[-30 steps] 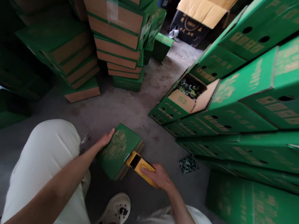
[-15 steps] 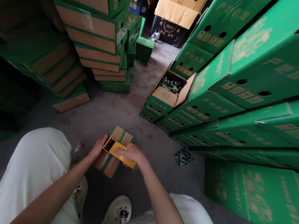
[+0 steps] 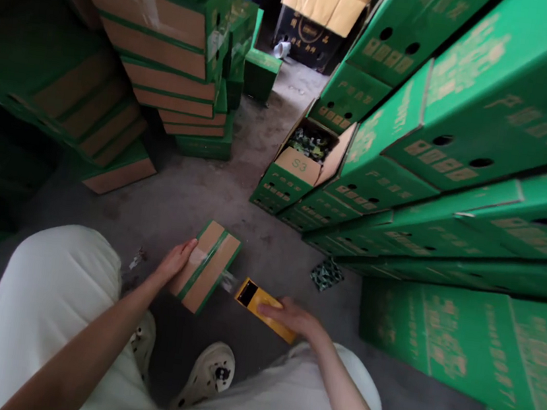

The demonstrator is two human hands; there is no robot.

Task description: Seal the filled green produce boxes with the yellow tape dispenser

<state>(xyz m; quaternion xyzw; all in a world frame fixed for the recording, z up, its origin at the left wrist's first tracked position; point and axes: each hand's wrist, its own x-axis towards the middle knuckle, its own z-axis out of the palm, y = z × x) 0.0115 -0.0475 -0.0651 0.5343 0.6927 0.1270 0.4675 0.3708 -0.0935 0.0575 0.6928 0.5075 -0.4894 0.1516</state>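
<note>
The left hand (image 3: 177, 260) grips the edge of a green-edged carton (image 3: 208, 269); the right hand (image 3: 290, 317) grasps a yellow tape dispenser (image 3: 259, 298), apparently linked by clear tape (image 3: 229, 282).

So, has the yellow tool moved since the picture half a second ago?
Yes: judged against the patterned piece on the floor, the yellow tool has moved rightward, closer to it.

Carton (image 3: 207, 265) got turned: printed green face up at first, brown side with green stripe up after. Right hand (image 3: 288, 317) then drew yellow tape tool (image 3: 266, 310) off it rightward; clear tape (image 3: 228, 282) appeared in the gap.
</note>
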